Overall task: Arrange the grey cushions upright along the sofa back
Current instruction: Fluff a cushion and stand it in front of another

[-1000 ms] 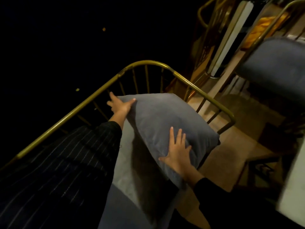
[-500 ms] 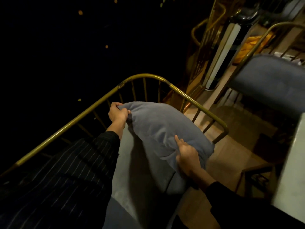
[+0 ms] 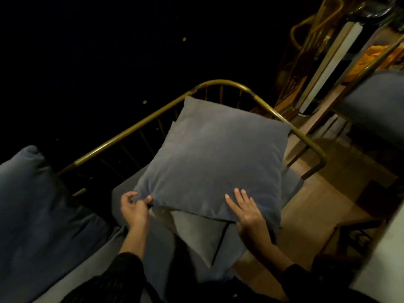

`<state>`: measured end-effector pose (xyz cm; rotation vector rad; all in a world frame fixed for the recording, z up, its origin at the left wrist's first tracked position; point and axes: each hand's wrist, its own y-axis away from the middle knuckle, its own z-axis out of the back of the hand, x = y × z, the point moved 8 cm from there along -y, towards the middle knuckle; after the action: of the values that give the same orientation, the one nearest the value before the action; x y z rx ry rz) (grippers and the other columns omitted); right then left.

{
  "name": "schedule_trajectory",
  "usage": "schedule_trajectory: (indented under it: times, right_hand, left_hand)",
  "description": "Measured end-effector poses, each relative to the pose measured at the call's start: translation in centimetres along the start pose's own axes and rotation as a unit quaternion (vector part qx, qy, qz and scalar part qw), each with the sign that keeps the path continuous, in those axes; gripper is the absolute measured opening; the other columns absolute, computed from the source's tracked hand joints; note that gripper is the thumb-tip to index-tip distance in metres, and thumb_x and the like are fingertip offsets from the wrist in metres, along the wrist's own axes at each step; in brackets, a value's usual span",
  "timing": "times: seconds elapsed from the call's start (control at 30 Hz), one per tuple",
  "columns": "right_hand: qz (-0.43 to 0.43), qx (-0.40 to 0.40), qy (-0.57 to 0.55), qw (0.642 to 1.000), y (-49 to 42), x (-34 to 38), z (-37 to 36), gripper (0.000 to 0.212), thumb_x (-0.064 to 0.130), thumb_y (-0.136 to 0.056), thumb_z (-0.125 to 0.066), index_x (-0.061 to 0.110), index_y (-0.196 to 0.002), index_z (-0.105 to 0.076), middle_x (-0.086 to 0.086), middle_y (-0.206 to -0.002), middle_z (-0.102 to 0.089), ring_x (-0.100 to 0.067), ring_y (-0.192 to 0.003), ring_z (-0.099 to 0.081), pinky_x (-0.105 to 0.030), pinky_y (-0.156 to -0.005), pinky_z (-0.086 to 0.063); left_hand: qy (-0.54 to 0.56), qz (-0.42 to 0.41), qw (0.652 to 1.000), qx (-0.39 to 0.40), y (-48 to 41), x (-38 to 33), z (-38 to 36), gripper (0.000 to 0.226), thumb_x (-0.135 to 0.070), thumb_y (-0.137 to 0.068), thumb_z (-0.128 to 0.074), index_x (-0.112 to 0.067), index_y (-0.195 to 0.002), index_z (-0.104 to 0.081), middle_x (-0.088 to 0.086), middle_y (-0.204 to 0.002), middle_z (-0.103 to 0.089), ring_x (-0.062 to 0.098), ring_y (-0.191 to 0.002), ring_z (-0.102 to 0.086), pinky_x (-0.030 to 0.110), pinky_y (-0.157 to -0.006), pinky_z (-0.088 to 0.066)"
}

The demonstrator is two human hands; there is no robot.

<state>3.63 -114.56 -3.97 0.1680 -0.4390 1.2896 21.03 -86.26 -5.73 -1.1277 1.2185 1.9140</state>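
A square grey cushion (image 3: 215, 160) leans tilted against the brass rail (image 3: 131, 130) at the sofa's end corner. My left hand (image 3: 134, 207) pinches its lower left corner. My right hand (image 3: 247, 212) lies with fingers spread on the lower right edge, thumb under it. A lighter grey cushion (image 3: 196, 235) with dark piping lies flat beneath, partly hidden. Another dark grey cushion (image 3: 37, 211) stands at the left along the rail.
The grey sofa seat (image 3: 157, 259) runs toward me. The brass frame bends round the end (image 3: 314, 154). Beyond it are wooden floor (image 3: 328, 197), a grey padded chair (image 3: 376, 99), a tall white and black appliance (image 3: 330, 60) and a white surface edge (image 3: 384, 259) at right.
The cushion was bunched and gripped at its top corner and side; now it leans spread out against the rail, and both hands have shifted to its lower edge. The view pulled back.
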Motion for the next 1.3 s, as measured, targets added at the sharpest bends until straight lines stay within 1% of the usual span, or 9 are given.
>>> schedule_trajectory:
  times: [0.1, 0.27, 0.5, 0.6, 0.77, 0.9, 1.0, 1.13, 1.3]
  right_hand:
    - [-0.072, 0.080, -0.078, 0.991, 0.8, -1.7, -1.7, 0.049, 0.025, -0.078, -0.061, 0.012, -0.125, -0.066, -0.020, -0.136, -0.058, -0.040, -0.126, -0.056, -0.048, -0.098, -0.052]
    - [-0.158, 0.014, -0.112, 0.981, -4.5, -6.6, 3.7, 0.067, 0.053, -0.083, -0.055, 0.015, -0.139, -0.052, -0.013, -0.142, -0.053, -0.037, -0.130, -0.048, -0.031, -0.108, -0.033]
    - [-0.087, 0.242, 0.012, 0.966, -13.7, -8.0, 0.4, 0.086, 0.057, -0.086, -0.059, 0.050, -0.150, -0.002, 0.003, -0.165, 0.012, -0.036, -0.151, 0.009, -0.074, -0.109, -0.014]
    - [-0.100, 0.265, -0.005, 0.959, -14.8, -9.1, -1.7, 0.084, 0.051, -0.089, -0.058, 0.049, -0.151, -0.002, 0.002, -0.165, 0.013, -0.035, -0.151, 0.010, -0.073, -0.109, -0.013]
    - [-0.113, 0.290, -0.061, 0.948, -14.9, -13.5, -2.2, 0.082, 0.058, -0.087, -0.056, 0.052, -0.149, -0.002, 0.003, -0.165, 0.010, -0.034, -0.151, 0.008, -0.070, -0.111, -0.015]
    - [-0.073, 0.239, -0.088, 0.964, -14.8, -14.7, -1.9, 0.076, 0.071, -0.082, -0.046, 0.056, -0.148, -0.010, 0.003, -0.166, -0.003, -0.031, -0.152, -0.002, -0.062, -0.113, -0.025]
    - [-0.171, 0.123, -0.150, 0.966, -14.7, -18.2, -0.5, 0.069, 0.065, -0.086, -0.049, 0.044, -0.148, -0.028, -0.001, -0.163, -0.018, -0.029, -0.150, -0.016, -0.057, -0.115, -0.028]
    - [-0.419, 0.132, -0.258, 0.861, -12.4, -23.5, -2.5, 0.096, 0.063, -0.079, -0.061, 0.038, -0.153, -0.005, -0.012, -0.163, -0.003, -0.042, -0.146, -0.018, -0.055, -0.116, -0.028]
    - [-0.482, 0.110, -0.420, 0.761, -12.4, -24.5, -4.6, 0.112, 0.063, -0.071, -0.070, 0.047, -0.150, 0.007, -0.006, -0.162, -0.012, -0.039, -0.143, -0.028, -0.055, -0.113, -0.033]
  left_hand:
    - [-0.069, 0.039, 0.996, -0.039, 0.8, 2.8, -0.1, 0.030, 0.010, -0.084, -0.064, -0.016, -0.084, -0.049, 0.008, -0.088, -0.056, 0.026, -0.088, -0.057, 0.035, -0.072, -0.047]
    - [-0.110, 0.043, 0.993, -0.026, 0.9, 3.0, -4.0, 0.026, 0.007, -0.090, -0.051, -0.017, -0.081, -0.043, 0.008, -0.097, -0.051, 0.021, -0.089, -0.048, 0.031, -0.078, -0.042]
    - [-0.234, 0.048, 0.970, -0.040, -0.5, 0.9, -6.4, 0.008, 0.002, -0.091, -0.051, -0.005, -0.096, -0.052, 0.018, -0.097, -0.055, 0.036, -0.107, -0.055, 0.046, -0.097, -0.045]
    - [-0.375, 0.042, 0.924, -0.062, 0.2, -1.1, -9.1, 0.056, -0.008, -0.091, -0.062, 0.000, -0.141, -0.036, 0.028, -0.147, -0.033, 0.044, -0.139, -0.031, 0.060, -0.114, -0.026]
    - [-0.434, -0.226, 0.861, 0.138, 3.3, -5.9, -21.9, 0.073, -0.012, -0.082, -0.063, -0.021, -0.149, -0.033, 0.014, -0.158, -0.022, 0.036, -0.148, -0.017, 0.068, -0.118, -0.002]
    - [-0.505, -0.190, 0.809, 0.232, 2.5, -6.2, -29.4, 0.088, -0.077, -0.080, -0.050, -0.045, -0.154, -0.013, 0.007, -0.166, -0.006, 0.032, -0.154, 0.000, 0.075, -0.109, 0.007]
    - [-0.559, -0.138, 0.781, 0.241, 0.7, -4.9, -30.3, 0.110, -0.089, -0.065, -0.053, -0.051, -0.153, 0.002, 0.006, -0.167, 0.008, 0.033, -0.154, 0.007, 0.076, -0.111, 0.005]
    - [-0.571, -0.043, 0.778, 0.257, -1.9, -4.8, -30.2, 0.132, -0.093, -0.045, -0.062, -0.054, -0.150, 0.009, 0.007, -0.167, 0.009, 0.037, -0.154, 0.005, 0.072, -0.116, -0.005]
    - [-0.465, 0.012, 0.835, 0.293, -3.5, -5.7, -30.2, 0.138, -0.081, -0.043, -0.076, -0.040, -0.156, -0.006, 0.005, -0.164, -0.022, 0.035, -0.149, -0.026, 0.051, -0.121, -0.026]
